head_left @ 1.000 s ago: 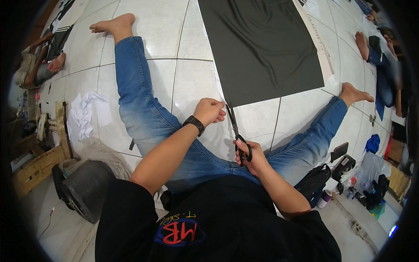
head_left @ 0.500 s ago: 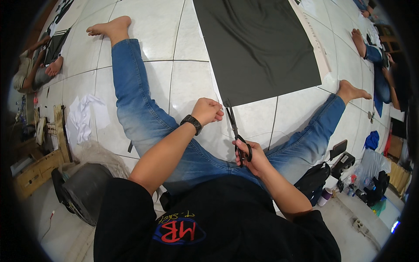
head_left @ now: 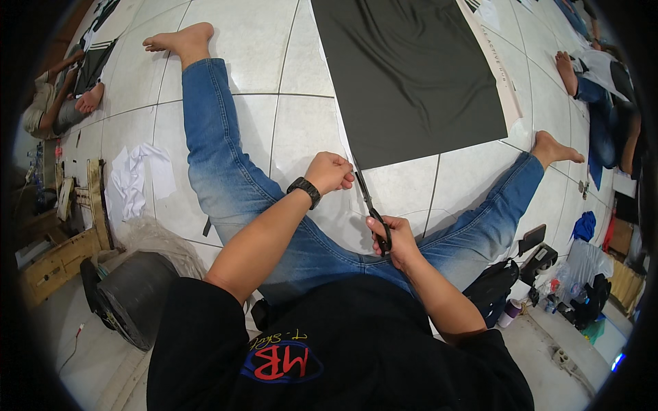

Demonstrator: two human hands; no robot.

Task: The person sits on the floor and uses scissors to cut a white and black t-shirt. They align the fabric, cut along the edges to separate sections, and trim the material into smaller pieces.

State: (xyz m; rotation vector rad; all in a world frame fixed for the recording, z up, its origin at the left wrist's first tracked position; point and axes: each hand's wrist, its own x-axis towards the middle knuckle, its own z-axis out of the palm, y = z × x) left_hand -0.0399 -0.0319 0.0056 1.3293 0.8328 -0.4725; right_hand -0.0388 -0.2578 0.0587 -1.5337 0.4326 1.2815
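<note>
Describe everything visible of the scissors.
The scissors are long and slim, with dark, metallic-looking blades and black handles. The right hand grips the handles, covering part of them. The blades look closed or nearly so and point away from the wearer, slanting slightly left. Their tips are at the near left corner of the dark cloth, just right of the left hand; whether they touch the cloth is unclear.

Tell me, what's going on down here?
A person sits on a white tiled floor. Their right hand holds long black-handled scissors, blade tips at the near left corner of a large sheet of smooth dark cloth. Their left hand is curled beside that corner; whether it pinches anything is too small to tell.
</note>
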